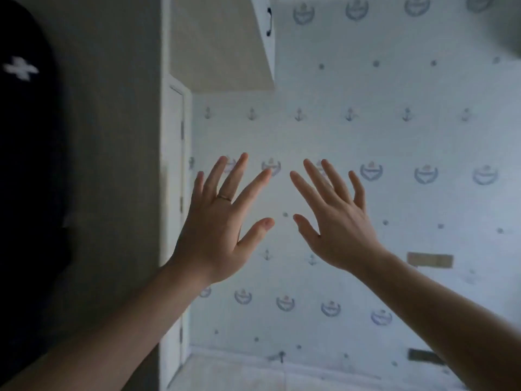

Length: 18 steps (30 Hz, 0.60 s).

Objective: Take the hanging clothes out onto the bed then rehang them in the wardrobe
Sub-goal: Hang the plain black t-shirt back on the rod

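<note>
Wallpaper (394,142) printed with small anchors and crests fills the middle and right of the frame, with a strip of pale floor (239,373) along the bottom edge and a patch of brown tape (430,260) at the right. Both my hands are raised in front of that wall, palms away from me, and they hold nothing. My left hand (217,230), with a thin ring (224,197) on it, has its fingers spread and straight. My right hand (338,230) just beside it is spread the same way, the two thumbs near but apart. Neither touches anything that I can see.

What I am after sits at the far left of the frame: a dark garment (25,165) with a white mark (21,68) near its top, against a grey panel (112,165) that I take for the wardrobe's side. It is too dark to make out a hanger or a rail, and the bed is out of view.

To do this step well, I judge I should turn left until the garment is in front of me and find the hanger's hook before I grip. Then I should lift it clear rather than tug the cloth, and support the fabric with the other hand so nothing slides off on the way to the bed
</note>
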Each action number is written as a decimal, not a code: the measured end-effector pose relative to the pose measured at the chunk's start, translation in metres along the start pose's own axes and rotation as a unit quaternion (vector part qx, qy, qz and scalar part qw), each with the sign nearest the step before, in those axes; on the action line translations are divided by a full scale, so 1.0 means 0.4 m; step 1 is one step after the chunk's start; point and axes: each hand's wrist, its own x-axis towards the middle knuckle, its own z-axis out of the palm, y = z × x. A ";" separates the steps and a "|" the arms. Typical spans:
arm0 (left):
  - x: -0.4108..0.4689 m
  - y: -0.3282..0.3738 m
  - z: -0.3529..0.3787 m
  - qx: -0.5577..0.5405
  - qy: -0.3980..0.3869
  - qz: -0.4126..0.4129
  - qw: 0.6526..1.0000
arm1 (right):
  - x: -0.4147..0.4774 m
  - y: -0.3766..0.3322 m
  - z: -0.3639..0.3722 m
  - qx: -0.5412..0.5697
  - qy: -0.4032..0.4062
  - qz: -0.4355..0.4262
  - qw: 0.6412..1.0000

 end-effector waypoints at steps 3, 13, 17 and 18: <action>-0.033 0.139 0.144 -0.063 -0.033 -0.005 0.997 | -0.160 0.120 0.018 0.012 -0.045 0.037 0.998; -0.139 0.665 0.677 -0.239 -0.229 -0.047 0.942 | -0.786 0.490 0.014 -0.011 -0.229 0.230 0.946; -0.182 0.850 0.825 -0.304 -0.292 -0.040 0.906 | -0.978 0.579 0.003 -0.022 -0.277 0.332 0.901; -0.189 0.890 0.861 -0.318 -0.309 -0.038 0.896 | -1.018 0.599 0.006 -0.026 -0.287 0.355 0.889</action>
